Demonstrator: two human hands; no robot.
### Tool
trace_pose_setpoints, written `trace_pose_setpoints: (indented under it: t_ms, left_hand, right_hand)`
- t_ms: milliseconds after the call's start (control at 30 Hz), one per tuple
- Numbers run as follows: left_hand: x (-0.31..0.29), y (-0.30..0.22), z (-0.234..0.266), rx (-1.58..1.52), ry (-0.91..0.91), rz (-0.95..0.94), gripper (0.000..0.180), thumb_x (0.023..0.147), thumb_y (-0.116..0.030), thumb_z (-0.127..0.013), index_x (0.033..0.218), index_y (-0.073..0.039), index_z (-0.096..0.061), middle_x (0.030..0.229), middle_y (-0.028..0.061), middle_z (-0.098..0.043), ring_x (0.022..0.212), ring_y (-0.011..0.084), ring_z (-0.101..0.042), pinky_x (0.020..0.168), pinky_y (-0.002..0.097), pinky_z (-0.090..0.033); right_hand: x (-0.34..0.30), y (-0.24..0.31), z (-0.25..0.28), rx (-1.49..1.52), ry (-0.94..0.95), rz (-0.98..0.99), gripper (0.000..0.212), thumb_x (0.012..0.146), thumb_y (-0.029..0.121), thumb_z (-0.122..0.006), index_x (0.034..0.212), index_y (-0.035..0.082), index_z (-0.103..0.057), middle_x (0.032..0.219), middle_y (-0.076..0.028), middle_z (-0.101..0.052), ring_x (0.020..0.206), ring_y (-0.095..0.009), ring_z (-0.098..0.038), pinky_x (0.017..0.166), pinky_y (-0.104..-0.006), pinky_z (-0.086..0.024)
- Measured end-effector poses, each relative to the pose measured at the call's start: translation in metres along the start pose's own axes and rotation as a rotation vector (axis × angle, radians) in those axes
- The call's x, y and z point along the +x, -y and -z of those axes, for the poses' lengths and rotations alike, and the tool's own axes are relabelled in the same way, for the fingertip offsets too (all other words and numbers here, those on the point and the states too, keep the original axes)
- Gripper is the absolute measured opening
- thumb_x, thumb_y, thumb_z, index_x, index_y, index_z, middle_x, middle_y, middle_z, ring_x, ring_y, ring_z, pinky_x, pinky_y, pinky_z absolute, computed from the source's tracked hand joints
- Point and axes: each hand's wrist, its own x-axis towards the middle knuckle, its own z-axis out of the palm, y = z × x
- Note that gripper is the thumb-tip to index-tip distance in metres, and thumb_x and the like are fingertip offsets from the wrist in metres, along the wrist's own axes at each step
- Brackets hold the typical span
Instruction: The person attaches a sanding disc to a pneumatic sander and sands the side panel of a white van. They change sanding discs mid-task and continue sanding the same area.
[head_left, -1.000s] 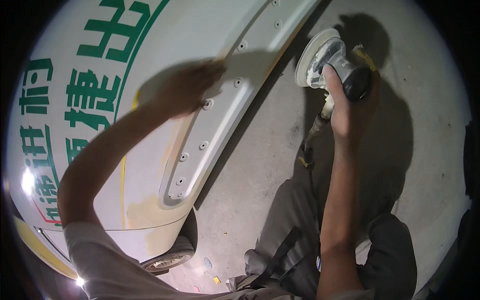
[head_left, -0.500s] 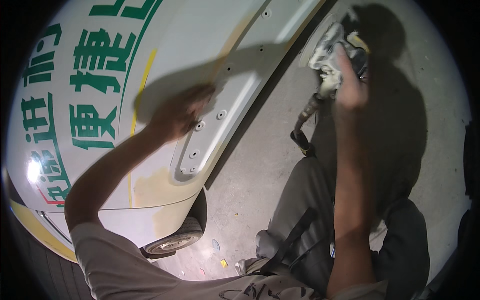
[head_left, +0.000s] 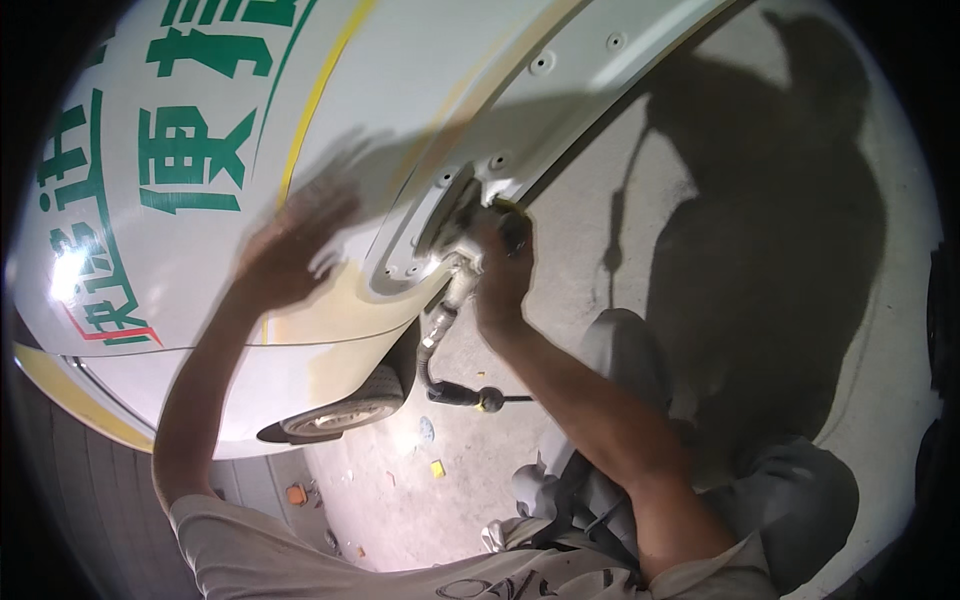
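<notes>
My right hand (head_left: 507,275) is closed around a dusty air sander (head_left: 462,215). Its round pad faces the recessed strip (head_left: 535,115) along the edge of a white vehicle body (head_left: 375,90), near the strip's rounded end. Whether the pad presses on the metal is hard to tell. From the sander hangs an air hose (head_left: 455,394) with a metal fitting. Over the white panel, left of the sander, my left hand (head_left: 300,240) has its fingers spread and slightly blurred. It holds nothing, and I cannot tell whether it touches the panel.
The body carries green lettering (head_left: 190,155), a yellow stripe (head_left: 325,85) and beige patches (head_left: 340,300). Below it is a wheel (head_left: 350,410). Small scraps, including a yellow one (head_left: 437,468), lie on the grey floor (head_left: 560,270). My bent knee (head_left: 625,345) is close to the hose.
The sander in my right hand has come left from over the floor to the recessed strip, bringing the hose along. My left hand has shifted left, away from the strip. The view has shifted too.
</notes>
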Motion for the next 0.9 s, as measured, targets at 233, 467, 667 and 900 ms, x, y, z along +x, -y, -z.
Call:
trace_pose_setpoints:
  t_ms: [233, 467, 667, 900]
  left_hand:
    - [0.051, 0.135, 0.12, 0.537, -0.749, -0.032, 0.05, 0.107, -0.035, -0.05, 0.154, -0.019, -0.049, 0.159, 0.01, -0.05, 0.148, 0.0353, -0.045, 0.12, 0.0527, -0.038]
    - [0.052, 0.156, 0.123, 0.668, -0.894, -0.18, 0.054, 0.11, -0.045, -0.036, 0.155, -0.017, -0.048, 0.158, 0.0119, -0.05, 0.147, 0.0373, -0.046, 0.122, 0.0556, -0.035]
    - [-0.027, 0.131, 0.059, 0.583, -0.883, 0.112, 0.056, 0.108, -0.037, -0.038, 0.156, -0.01, -0.047, 0.16, 0.0126, -0.049, 0.149, 0.0391, -0.042, 0.124, 0.0547, -0.025]
    - [-0.082, 0.129, 0.02, 0.602, -0.759, 0.209, 0.06, 0.108, -0.037, -0.035, 0.158, -0.005, -0.04, 0.163, 0.0162, -0.044, 0.15, 0.0397, -0.04, 0.123, 0.0547, -0.026]
  right_hand:
    - [-0.034, -0.062, -0.019, 0.219, 0.043, -0.239, 0.044, 0.094, 0.017, -0.074, 0.13, 0.0, -0.055, 0.111, -0.006, -0.061, 0.101, -0.016, -0.058, 0.094, -0.0322, -0.049]
    - [-0.026, -0.042, -0.025, 0.317, 0.095, -0.074, 0.041, 0.095, 0.017, -0.074, 0.128, 0.001, -0.056, 0.109, -0.005, -0.061, 0.1, -0.013, -0.058, 0.091, -0.0298, -0.049]
    - [-0.031, -0.057, -0.023, 0.314, 0.086, -0.008, 0.04, 0.095, 0.014, -0.075, 0.128, 0.002, -0.056, 0.106, -0.004, -0.063, 0.095, -0.013, -0.061, 0.087, -0.0284, -0.051]
    - [-0.011, -0.013, -0.036, 0.339, 0.073, -0.036, 0.041, 0.092, 0.018, -0.078, 0.124, 0.003, -0.058, 0.106, -0.005, -0.064, 0.092, -0.013, -0.062, 0.079, -0.028, -0.053]
